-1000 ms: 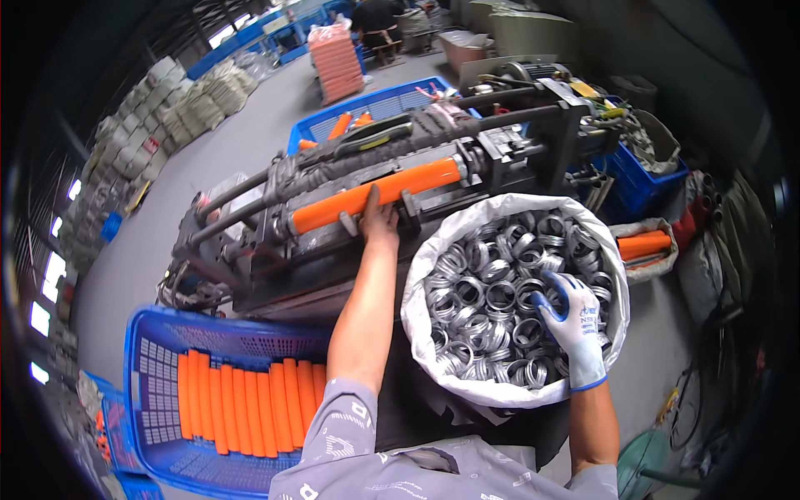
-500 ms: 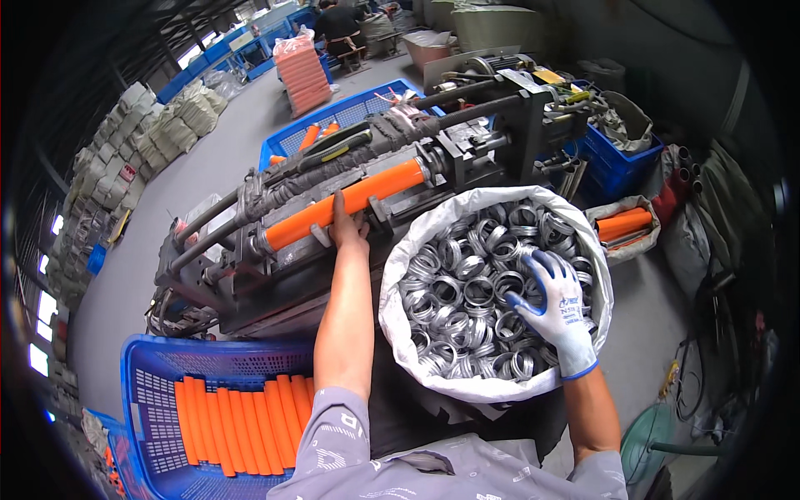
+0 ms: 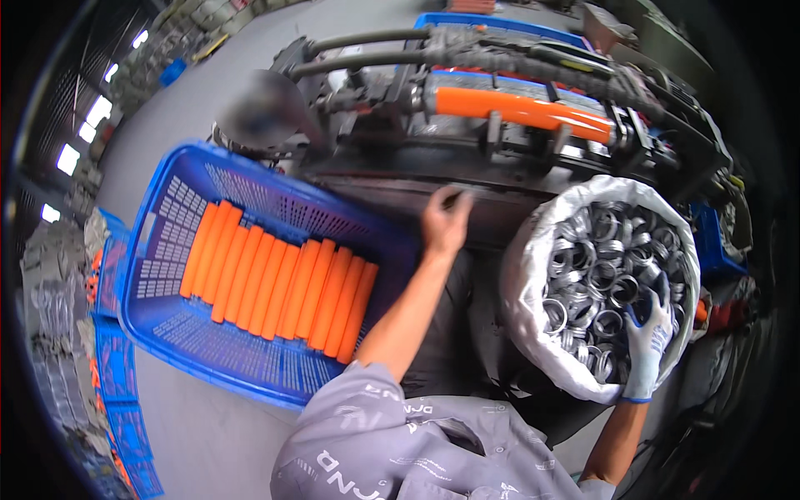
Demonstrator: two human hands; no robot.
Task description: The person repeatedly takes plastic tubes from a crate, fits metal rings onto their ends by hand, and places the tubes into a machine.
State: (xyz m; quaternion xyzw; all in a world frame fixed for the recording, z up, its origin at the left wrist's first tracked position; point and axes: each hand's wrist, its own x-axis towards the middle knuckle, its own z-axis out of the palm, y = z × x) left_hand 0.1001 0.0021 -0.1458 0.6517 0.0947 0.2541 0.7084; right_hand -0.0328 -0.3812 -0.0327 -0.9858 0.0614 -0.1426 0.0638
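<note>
My bare left hand (image 3: pixel 446 221) is in mid-air in front of the machine, between the blue basket and the sack. Its fingers look curled but are smeared by motion, and whether they hold anything cannot be made out. My right hand (image 3: pixel 654 333), in a white and blue glove, reaches into a white sack (image 3: pixel 527 333) of metal rings (image 3: pixel 604 275). Thumb and fingers are apart, with the tips among the rings. An orange tube (image 3: pixel 521 114) lies across the machine's supports (image 3: pixel 493 133). Several more orange tubes (image 3: pixel 279 283) lie side by side in a blue basket (image 3: pixel 179 333).
Dark bars (image 3: pixel 367 57) run along the machine beyond my hands. Another blue basket (image 3: pixel 504 23) stands behind it. At the far left are stacked blue crates (image 3: pixel 117 367) with orange pieces. A further blue bin (image 3: pixel 717 242) is right of the sack.
My left hand has let go of the tube on the machine and come back toward me. My right hand is still at the rings, nearer the sack's right side. The view has turned left and downward.
</note>
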